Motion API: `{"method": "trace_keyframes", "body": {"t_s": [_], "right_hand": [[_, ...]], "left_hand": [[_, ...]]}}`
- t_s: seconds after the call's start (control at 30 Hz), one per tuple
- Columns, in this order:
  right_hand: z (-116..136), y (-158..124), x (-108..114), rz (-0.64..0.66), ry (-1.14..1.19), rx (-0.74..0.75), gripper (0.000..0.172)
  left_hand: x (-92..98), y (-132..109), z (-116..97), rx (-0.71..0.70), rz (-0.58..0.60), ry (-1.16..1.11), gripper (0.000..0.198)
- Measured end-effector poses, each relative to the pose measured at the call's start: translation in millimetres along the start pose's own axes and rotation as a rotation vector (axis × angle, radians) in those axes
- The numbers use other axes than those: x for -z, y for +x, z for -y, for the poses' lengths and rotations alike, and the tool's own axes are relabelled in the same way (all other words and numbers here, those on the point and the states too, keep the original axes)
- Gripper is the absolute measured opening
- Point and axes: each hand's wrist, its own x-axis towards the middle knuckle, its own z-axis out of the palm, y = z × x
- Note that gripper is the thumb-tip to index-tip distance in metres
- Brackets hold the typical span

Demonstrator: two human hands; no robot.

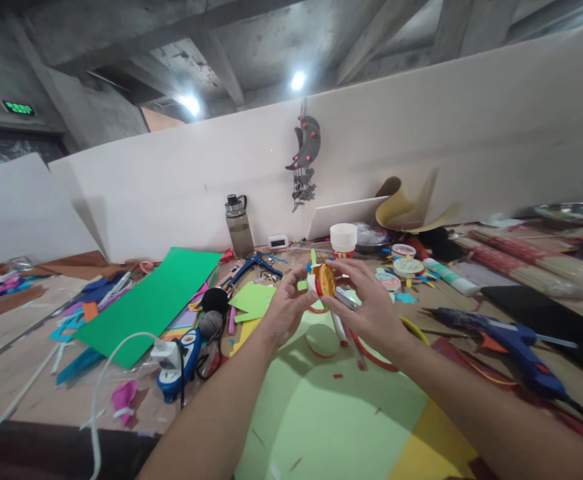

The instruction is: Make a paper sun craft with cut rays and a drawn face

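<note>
Both hands meet at the middle, over a light green sheet (321,400). Between them is a small round item (325,280) with a yellow-orange face, a red rim and a white side. My left hand (290,303) is closed on its left side. From the right, the fingers of my right hand (364,297) grip its edge. Just beyond it a thin green strip stands up. Under the hands lie a paper circle (322,340), a rolled tube (340,330) and part of a red ring (376,353).
A blue glue gun (516,347) lies at right beside a black case (551,323). At left are a green sheet (154,303), a blue power strip (180,363) and a white cable. A bottle (240,230) and paper cups (343,238) stand at the back.
</note>
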Motion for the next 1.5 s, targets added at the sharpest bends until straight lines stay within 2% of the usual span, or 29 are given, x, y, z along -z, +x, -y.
{"method": "trace_keyframes", "body": {"t_s": [0.33,0.53,0.97,1.13,1.3,1.4,1.5], "right_hand": [[0.7,-0.2,1.4,-0.036,0.029,0.002,0.049],[2.0,0.5,2.6,-0.012,-0.009,0.043,0.049],[1.4,0.1,1.5,0.010,-0.092,0.038,0.049],[0.3,-0.1,0.6,0.008,-0.080,0.005,0.050],[-7.3,-0.3,-2.7,-0.063,-0.188,0.020,0.048],[-9.0,0.2,-4.2,-0.075,-0.302,0.092,0.048],[-7.0,1.6,-2.9,-0.037,-0.296,0.105,0.051]], "left_hand": [[-0.5,0.4,-1.1,-0.031,0.032,-0.007,0.046],[1.2,0.2,-1.1,-0.031,0.045,0.012,0.048],[-0.5,-1.5,-0.8,0.016,-0.012,0.032,0.058],[2.3,0.1,1.7,0.021,-0.009,0.023,0.052],[2.8,2.8,8.0,0.024,0.003,0.003,0.031],[-0.9,3.5,9.5,0.058,0.009,0.026,0.031],[-4.2,4.2,7.9,0.062,-0.050,0.014,0.032]]}}
